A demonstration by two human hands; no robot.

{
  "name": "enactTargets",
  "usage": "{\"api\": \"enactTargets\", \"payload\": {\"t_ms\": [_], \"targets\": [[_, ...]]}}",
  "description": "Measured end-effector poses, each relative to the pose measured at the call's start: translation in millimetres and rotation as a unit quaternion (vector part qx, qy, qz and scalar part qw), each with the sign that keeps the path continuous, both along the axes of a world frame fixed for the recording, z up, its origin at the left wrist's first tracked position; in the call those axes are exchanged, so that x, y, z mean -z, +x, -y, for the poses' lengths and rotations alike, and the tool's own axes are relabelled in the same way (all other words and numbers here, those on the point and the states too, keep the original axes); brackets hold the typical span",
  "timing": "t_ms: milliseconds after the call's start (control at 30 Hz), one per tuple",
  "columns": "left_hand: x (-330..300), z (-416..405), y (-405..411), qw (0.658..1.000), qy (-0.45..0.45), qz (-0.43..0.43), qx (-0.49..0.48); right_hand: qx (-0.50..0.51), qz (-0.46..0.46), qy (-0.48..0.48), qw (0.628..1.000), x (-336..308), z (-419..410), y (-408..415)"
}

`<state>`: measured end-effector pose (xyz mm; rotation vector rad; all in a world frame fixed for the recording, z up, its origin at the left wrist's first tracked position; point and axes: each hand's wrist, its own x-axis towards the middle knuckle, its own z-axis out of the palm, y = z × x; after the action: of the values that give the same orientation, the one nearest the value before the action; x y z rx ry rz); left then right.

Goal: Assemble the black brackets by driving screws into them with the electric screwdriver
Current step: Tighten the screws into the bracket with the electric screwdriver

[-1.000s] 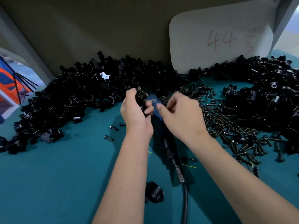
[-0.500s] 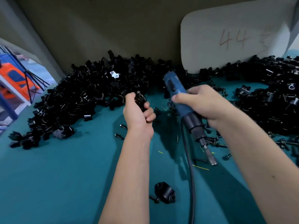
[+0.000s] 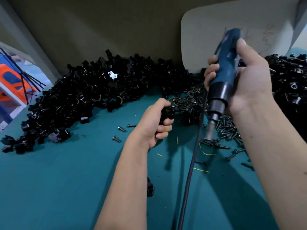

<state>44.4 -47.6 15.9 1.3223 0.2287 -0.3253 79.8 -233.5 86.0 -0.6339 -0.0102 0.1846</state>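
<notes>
Nearest the viewer, one lone black bracket [image 3: 150,188] lies on the teal table [image 3: 58,180], half hidden behind the left forearm. One black cable [image 3: 191,166] runs up the mat toward the tool.

Two hands are in view. The left hand [image 3: 153,123] is curled round a single black bracket [image 3: 167,113], held just above the mat at the near edge of the screws. The right hand [image 3: 245,80] grips one electric screwdriver [image 3: 223,77], blue body upright and slightly tilted, its metal bit end pointing down over the scattered screws [image 3: 227,128], which are too many to count. Three loose screws [image 3: 122,129] lie apart on the mat left of the left hand, and a few thin yellow slivers [image 3: 201,170] lie near the cable.

Farther back, two large heaps of brackets sit against the wall: the left heap [image 3: 79,100], with one pale piece [image 3: 113,75] on top, and the right heap [image 3: 289,83]. One white board [image 3: 199,39] leans behind them.

Compared with half a second ago, the screwdriver is raised higher and stands more upright, its top now in front of the board; the left hand holds its bracket in much the same spot, while the lone bracket is now mostly covered by the forearm.
</notes>
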Motion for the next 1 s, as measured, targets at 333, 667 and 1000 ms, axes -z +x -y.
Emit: {"api": "enactTargets", "payload": {"t_ms": [333, 667, 1000], "targets": [[2, -14, 3, 0.979, 0.164, -0.044, 0.11, 0.248, 0.047, -0.053, 0.966, -4, -9, -1], [1, -15, 3, 0.951, 0.269, -0.035, 0.148, 0.244, 0.037, -0.089, 0.965, 7, -13, 3], [1, -13, 2, 0.953, 0.265, -0.026, 0.143, 0.231, 0.045, -0.088, 0.968, 13, -12, 7]]}}
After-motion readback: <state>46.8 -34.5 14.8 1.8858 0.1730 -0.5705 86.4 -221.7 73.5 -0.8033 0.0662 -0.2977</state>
